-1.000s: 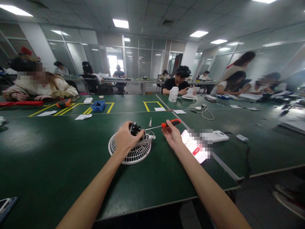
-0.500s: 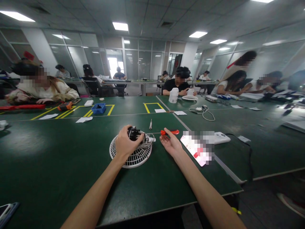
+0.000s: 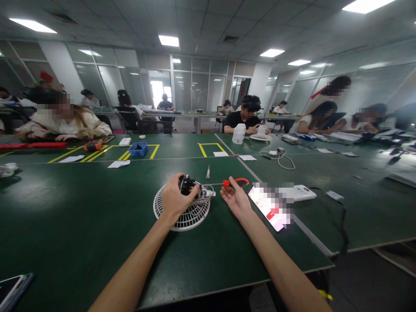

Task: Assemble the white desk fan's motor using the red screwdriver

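My left hand (image 3: 177,197) is closed round the black motor assembly (image 3: 187,185) of a small fan. The assembly sits on a round white fan grille (image 3: 188,223), which lies flat on the table, with pale wires bunched at its right side. To the right, my right hand (image 3: 236,198) is palm up and holds an orange-red screwdriver (image 3: 226,183) between thumb and fingers. Its far end is blurred, so I cannot make out the tip. Beyond the grille lies a small pointed metal and whitish piece (image 3: 208,172).
A phone with a lit screen (image 3: 268,208) and a white device (image 3: 299,193) lie right of my hands. Further off are a blue bin (image 3: 138,149), paper slips and a white cable (image 3: 282,158). Co-workers sit round the green table (image 3: 97,225). Another phone (image 3: 14,290) is near left.
The view has shifted slightly. The orange-red screwdriver has turned a little in my right hand. My left hand keeps its grip on the motor assembly.
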